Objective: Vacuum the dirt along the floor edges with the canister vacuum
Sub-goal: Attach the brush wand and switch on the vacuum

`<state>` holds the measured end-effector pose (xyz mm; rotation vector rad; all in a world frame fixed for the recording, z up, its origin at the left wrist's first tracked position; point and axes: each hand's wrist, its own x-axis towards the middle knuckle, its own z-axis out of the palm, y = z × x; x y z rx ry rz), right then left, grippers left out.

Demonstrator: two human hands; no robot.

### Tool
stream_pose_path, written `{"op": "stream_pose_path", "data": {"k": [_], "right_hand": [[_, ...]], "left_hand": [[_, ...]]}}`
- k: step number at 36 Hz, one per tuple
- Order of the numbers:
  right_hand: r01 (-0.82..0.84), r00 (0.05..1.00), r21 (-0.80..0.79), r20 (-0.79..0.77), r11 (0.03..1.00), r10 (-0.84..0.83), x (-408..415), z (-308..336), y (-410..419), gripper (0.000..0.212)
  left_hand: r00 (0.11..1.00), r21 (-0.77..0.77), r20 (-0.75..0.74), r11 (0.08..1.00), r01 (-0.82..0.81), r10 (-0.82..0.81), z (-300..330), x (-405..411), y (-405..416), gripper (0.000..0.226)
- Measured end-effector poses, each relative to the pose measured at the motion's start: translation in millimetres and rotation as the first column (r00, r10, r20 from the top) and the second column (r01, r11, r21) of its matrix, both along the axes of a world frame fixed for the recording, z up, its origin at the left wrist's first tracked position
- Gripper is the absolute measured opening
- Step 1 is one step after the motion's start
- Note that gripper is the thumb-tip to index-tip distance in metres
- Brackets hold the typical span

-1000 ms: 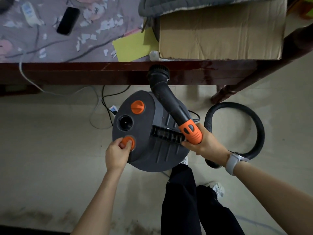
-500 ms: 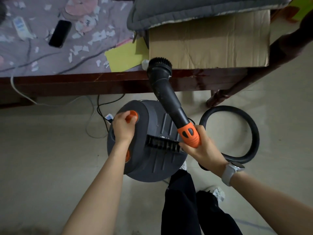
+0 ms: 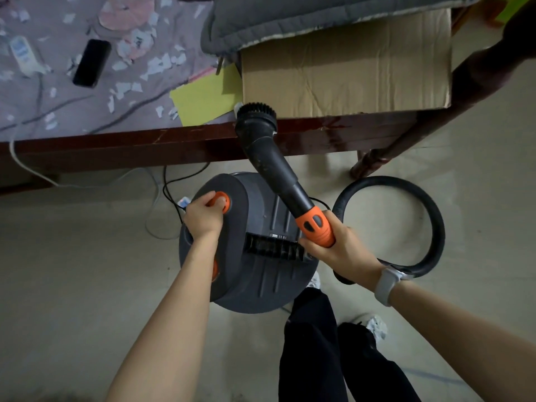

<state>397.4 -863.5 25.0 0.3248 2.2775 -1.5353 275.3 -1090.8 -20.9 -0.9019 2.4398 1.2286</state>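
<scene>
Both hands on the canister vacuum point(image 3: 261, 274)

Left hand point(image 3: 203, 219) grips an orange knob point(image 3: 222, 201) on its top; right hand point(image 3: 339, 250) is wrapped round the wand handle point(image 3: 314, 227), brush nozzle point(image 3: 256, 114) raised.

- You had open floor point(image 3: 72, 271) to the left of the canister vacuum point(image 3: 261, 271), with only loose cables point(image 3: 156, 198) lying near its upper left side.
- The dark wooden bed rail point(image 3: 116, 149) blocked the way just beyond the canister, and the brush nozzle point(image 3: 256, 117) reached over it.
- On your right, the looped hose point(image 3: 432, 216) ringed a patch of floor beside a bed leg point(image 3: 374, 163).
- Your own legs point(image 3: 313, 343) stood just behind the canister.
</scene>
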Motion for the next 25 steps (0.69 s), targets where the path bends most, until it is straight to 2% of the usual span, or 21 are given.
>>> {"op": "stream_pose_path", "data": {"k": [7,12,19,22,25], "right_hand": [[0.043,0.999,0.008,0.009,0.999,-0.043,0,-4,3,0.032],[0.033,0.999,0.013,0.02,0.999,-0.034,1,-5,6,0.031],[0.033,0.999,-0.003,0.034,0.999,-0.033,1,-2,11,0.027],[0.045,0.999,0.001,0.013,0.999,-0.045,1,-1,11,0.033],[0.05,0.999,0.006,0.011,0.999,-0.05,2,0,12,0.034]], "left_hand": [[0.992,-0.039,-0.003,0.991,-0.127,0.127,0,-1,8,0.028],[0.984,-0.045,-0.072,0.985,-0.165,0.161,-1,9,19,0.038],[0.995,-0.015,-0.044,0.995,-0.094,0.094,0,10,14,0.043],[0.995,-0.017,-0.035,0.996,-0.093,0.092,1,8,15,0.043],[0.999,-0.027,-0.027,0.999,-0.023,0.022,-1,8,13,0.041]]}}
